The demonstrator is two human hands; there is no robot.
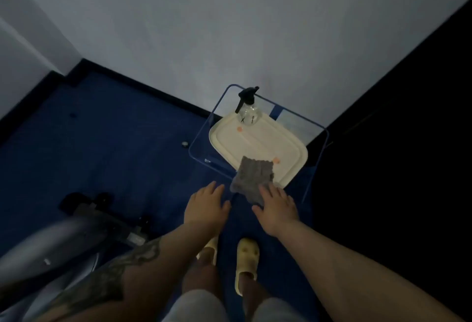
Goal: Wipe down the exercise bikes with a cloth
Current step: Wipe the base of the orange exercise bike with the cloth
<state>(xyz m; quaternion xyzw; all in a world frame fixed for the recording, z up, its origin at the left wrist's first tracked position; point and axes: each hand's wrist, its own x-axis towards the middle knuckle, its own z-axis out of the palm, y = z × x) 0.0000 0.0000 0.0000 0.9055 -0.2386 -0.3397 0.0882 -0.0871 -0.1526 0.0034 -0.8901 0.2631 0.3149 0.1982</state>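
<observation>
While my right hand (277,209) lies with straight fingers on the near corner of the grey cloth (252,179), the cloth runs away from those fingertips, long axis up onto the cream tray (258,142), half overhanging its near edge. My left hand (207,205) hovers released just beside it, holding nothing. Open floor lies between me and the bike (51,242) off my left, which I judge untouched

The grey cloth (252,178) lies rumpled, overhanging the near edge of a cream tray (258,140). The exercise bike (51,242) stands at lower left, blurred.
</observation>
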